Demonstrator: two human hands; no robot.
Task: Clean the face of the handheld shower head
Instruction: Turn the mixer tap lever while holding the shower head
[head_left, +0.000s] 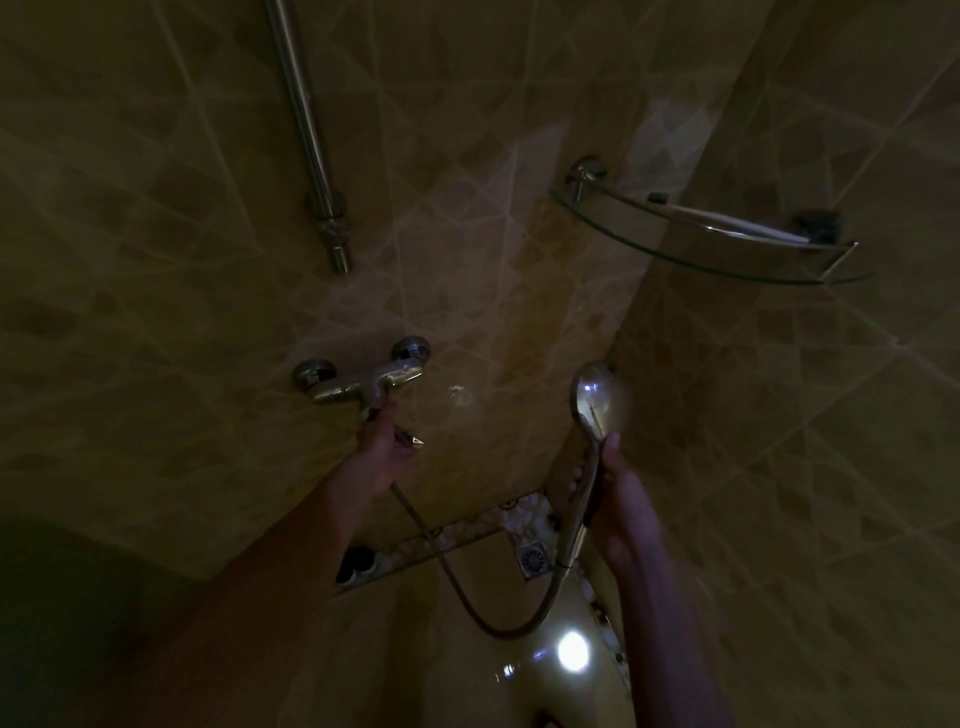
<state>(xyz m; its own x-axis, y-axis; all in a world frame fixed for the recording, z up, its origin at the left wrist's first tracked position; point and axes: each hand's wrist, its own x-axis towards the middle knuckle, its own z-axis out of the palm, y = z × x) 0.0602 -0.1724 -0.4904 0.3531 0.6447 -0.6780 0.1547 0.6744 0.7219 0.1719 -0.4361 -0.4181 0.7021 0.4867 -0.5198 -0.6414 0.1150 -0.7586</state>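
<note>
One shower head (597, 395) gripped by right hand (618, 499), left hand (382, 441) grasping one mixer tap (363, 382)

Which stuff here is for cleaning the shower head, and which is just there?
For the job:
shower head, held by the right hand
hose
tap, touched by the left hand

Just there:
glass shelf
toothbrush
pipe
drain

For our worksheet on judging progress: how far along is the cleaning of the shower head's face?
Done: the right hand holds the shower head off the wall. In hand: the left hand grips the mixer tap lever. Left: no water, cloth or brush shows, so cleaning seems not yet started.
</note>
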